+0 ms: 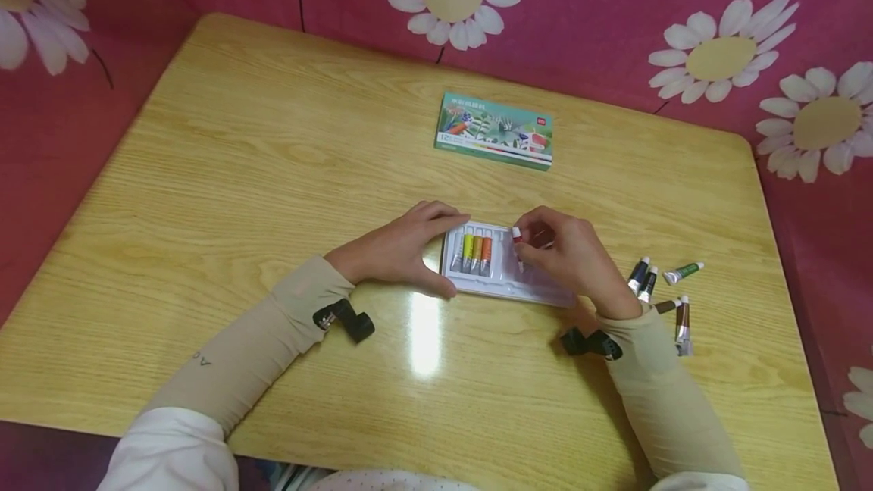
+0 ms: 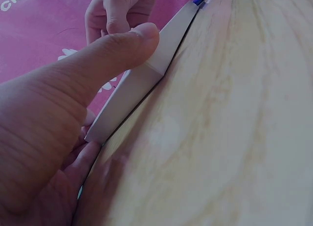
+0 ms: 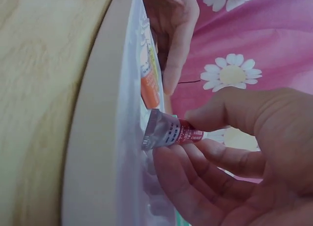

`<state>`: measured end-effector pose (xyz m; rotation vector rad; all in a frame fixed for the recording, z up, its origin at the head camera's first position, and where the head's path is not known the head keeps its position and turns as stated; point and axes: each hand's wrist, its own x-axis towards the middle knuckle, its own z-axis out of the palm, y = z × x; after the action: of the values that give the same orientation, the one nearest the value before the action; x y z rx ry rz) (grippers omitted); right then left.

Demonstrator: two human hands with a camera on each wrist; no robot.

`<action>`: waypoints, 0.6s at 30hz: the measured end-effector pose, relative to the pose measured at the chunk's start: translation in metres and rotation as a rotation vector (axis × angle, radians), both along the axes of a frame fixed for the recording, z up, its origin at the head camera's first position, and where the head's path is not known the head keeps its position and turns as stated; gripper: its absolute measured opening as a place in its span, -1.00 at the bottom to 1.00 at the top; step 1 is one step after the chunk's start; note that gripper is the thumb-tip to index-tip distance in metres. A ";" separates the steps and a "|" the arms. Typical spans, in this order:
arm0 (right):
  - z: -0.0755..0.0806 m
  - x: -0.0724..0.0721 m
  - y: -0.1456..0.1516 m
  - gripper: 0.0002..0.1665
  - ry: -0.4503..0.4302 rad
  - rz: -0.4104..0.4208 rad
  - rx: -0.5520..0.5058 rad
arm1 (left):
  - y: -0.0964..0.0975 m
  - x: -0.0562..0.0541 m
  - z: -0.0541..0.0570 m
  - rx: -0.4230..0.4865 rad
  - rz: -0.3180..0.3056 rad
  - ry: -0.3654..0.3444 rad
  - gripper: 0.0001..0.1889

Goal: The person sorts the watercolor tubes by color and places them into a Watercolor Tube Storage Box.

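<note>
Right hand [image 1: 566,252]: thumb and fingers pinch the red tube [image 3: 168,131] near its cap.
Left hand [image 1: 402,245]: thumb and fingers spread, touching the tray's left end; steadying it, I'd say.
Red tube: at the tray, right of the orange tube [image 1: 486,254], its flat end toward the near side; whether it touches the tray I can't tell.
Tray [image 1: 498,287]: on the bench [image 1: 273,173], between the hands; pale, yellow, ochre and orange tubes lie side by side at its left.
Step in hand: apparently slotting the red tube in.
Next move: seems to call for lining it up with a slot, lowering it, then letting go.
Loose tubes [image 1: 684,273]: green, brown and dark ones, right of the tray.
Box [image 1: 494,131]: flat, on the far side.
</note>
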<state>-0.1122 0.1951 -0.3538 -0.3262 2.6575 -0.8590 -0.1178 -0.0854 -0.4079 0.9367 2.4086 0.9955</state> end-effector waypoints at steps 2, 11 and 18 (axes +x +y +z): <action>-0.002 0.001 -0.001 -0.74 0.006 -0.004 -0.012 | 0.000 0.000 0.000 0.002 0.002 -0.002 0.19; -0.009 0.003 -0.009 -0.71 -0.013 -0.062 -0.058 | 0.000 0.000 0.000 0.004 0.008 -0.006 0.18; -0.013 0.006 -0.016 -0.67 -0.033 -0.083 -0.044 | 0.000 0.000 0.000 0.005 0.007 -0.010 0.18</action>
<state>-0.1059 0.1791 -0.3669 -0.2120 2.6414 -0.9409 -0.1176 -0.0857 -0.4079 0.9242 2.4036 1.0068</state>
